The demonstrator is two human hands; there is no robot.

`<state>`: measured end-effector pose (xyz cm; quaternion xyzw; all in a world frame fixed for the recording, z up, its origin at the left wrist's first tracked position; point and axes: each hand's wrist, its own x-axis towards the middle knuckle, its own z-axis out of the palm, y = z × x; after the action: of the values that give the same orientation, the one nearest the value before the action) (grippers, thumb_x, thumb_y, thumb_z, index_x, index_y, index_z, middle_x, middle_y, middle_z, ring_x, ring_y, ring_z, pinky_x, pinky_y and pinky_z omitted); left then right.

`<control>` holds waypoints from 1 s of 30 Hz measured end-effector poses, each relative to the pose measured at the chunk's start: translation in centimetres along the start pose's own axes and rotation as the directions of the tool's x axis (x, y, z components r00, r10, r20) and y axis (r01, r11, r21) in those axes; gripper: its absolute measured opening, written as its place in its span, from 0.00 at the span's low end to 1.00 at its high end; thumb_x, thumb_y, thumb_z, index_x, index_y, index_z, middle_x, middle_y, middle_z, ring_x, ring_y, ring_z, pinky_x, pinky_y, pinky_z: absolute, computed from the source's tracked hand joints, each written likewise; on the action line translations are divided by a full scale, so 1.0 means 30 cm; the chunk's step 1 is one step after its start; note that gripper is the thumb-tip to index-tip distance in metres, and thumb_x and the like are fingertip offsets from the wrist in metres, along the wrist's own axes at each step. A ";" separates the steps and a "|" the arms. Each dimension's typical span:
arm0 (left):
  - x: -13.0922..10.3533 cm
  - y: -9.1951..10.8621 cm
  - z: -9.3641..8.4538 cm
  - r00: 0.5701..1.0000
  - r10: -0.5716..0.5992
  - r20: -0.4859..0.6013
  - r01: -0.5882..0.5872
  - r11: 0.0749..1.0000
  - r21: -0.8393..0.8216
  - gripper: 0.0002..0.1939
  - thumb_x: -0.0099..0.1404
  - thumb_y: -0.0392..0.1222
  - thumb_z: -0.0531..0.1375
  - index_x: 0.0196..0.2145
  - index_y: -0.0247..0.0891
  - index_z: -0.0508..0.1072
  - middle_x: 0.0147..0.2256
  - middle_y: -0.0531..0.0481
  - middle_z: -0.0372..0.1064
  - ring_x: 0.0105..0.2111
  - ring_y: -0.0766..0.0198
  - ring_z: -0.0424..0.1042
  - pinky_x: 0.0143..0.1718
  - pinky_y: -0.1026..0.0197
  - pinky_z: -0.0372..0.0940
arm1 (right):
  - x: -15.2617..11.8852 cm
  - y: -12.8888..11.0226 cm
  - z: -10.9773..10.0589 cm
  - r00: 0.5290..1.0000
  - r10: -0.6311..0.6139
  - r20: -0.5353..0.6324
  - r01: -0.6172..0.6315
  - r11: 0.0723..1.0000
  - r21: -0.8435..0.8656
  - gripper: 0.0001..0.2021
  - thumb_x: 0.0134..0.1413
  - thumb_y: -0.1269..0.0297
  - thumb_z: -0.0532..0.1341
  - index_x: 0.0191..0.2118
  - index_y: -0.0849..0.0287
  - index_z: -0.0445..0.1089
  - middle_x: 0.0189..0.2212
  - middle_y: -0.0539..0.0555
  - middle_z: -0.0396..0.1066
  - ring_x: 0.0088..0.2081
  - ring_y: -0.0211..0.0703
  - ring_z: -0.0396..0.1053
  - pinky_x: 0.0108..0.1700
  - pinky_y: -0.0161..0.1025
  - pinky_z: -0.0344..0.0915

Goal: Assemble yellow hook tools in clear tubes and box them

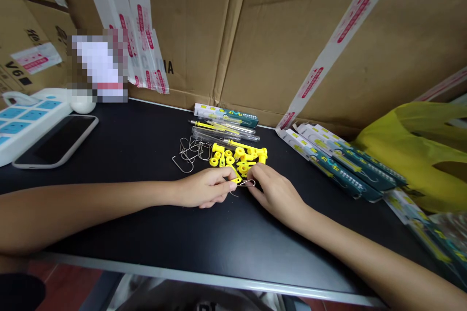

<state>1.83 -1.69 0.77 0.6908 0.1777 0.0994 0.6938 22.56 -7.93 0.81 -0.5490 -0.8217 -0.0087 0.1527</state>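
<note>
My left hand (209,187) pinches a small flat yellow plastic piece (237,179) with a hole in its end. A bent metal wire hook (249,182) runs from the left fingertips across to my right hand (275,193). My right fingers are curled closed around the hook's bent end, their tips partly hidden. Just beyond the hands lies a pile of yellow plastic parts (239,154), some of them rings and caps. Several loose wire hooks (189,151) are tangled on the black table left of the pile.
Clear plastic tubes (226,137) and a printed box (226,114) lie behind the parts. More printed boxes (339,160) and a yellow plastic bag (397,141) are on the right. A phone (56,141) and a power strip (32,116) sit left. Taped cardboard (284,19) stands behind.
</note>
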 end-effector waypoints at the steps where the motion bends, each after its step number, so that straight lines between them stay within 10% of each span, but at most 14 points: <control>1: -0.001 0.003 0.002 1.000 -0.002 -0.009 0.002 1.000 0.023 0.10 0.69 0.47 0.48 0.34 0.39 0.55 0.19 0.63 0.52 0.12 0.78 0.50 0.10 0.75 0.49 | 0.001 0.002 -0.001 1.000 0.010 -0.013 -0.010 1.000 0.013 0.03 0.56 0.71 0.54 0.32 0.57 0.59 0.30 0.54 0.65 0.32 0.43 0.64 0.31 0.37 0.59; 10: -0.006 0.027 0.019 0.997 -0.030 -0.067 0.044 0.977 0.209 0.11 0.68 0.49 0.48 0.32 0.39 0.55 0.20 0.62 0.52 0.13 0.76 0.51 0.11 0.73 0.50 | -0.017 -0.021 -0.030 0.999 0.042 -0.028 -0.019 0.823 0.568 0.12 0.63 0.63 0.48 0.29 0.58 0.60 0.22 0.48 0.59 0.24 0.35 0.58 0.29 0.34 0.56; 30: -0.025 0.056 0.035 0.994 0.107 -0.034 -0.042 0.638 0.769 0.10 0.68 0.41 0.48 0.30 0.37 0.64 0.24 0.55 0.60 0.23 0.67 0.61 0.25 0.65 0.50 | -0.028 -0.043 0.022 1.000 -0.018 0.021 0.004 0.826 0.563 0.13 0.62 0.61 0.52 0.26 0.58 0.57 0.21 0.45 0.56 0.22 0.32 0.53 0.26 0.32 0.52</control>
<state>1.73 -2.89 2.49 0.9220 0.2007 0.0693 0.3236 21.52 -9.07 0.16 -0.4749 -0.7928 0.2400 0.2973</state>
